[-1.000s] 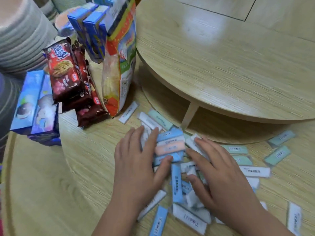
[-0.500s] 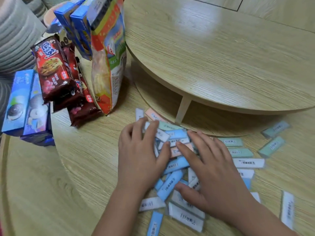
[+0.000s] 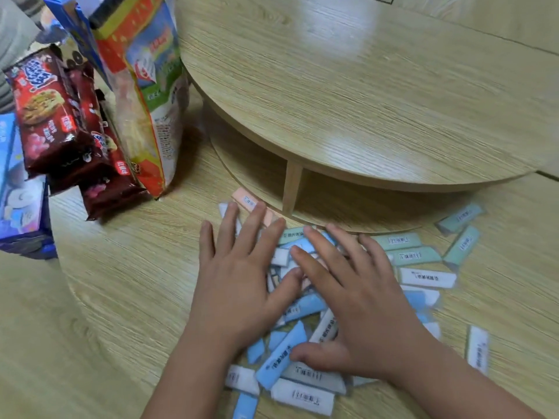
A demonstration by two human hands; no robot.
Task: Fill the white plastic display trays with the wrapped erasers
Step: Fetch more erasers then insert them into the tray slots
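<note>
Left hand (image 3: 233,285) and right hand (image 3: 363,300) lie flat, released, on wrapped erasers (image 3: 426,278) pointing every which way.

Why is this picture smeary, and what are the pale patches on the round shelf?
Head view: motion blur smears the left hand, right hand and wrapped erasers; pale patches on the round shelf are glare; the wide lens curves edges.

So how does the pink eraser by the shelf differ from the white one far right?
The pink eraser is peach-coloured, the white eraser white. The pink eraser lies partly under the left hand; the white eraser lies alone, untouched. Both lie flat, wrapped, with barcode labels.
</note>
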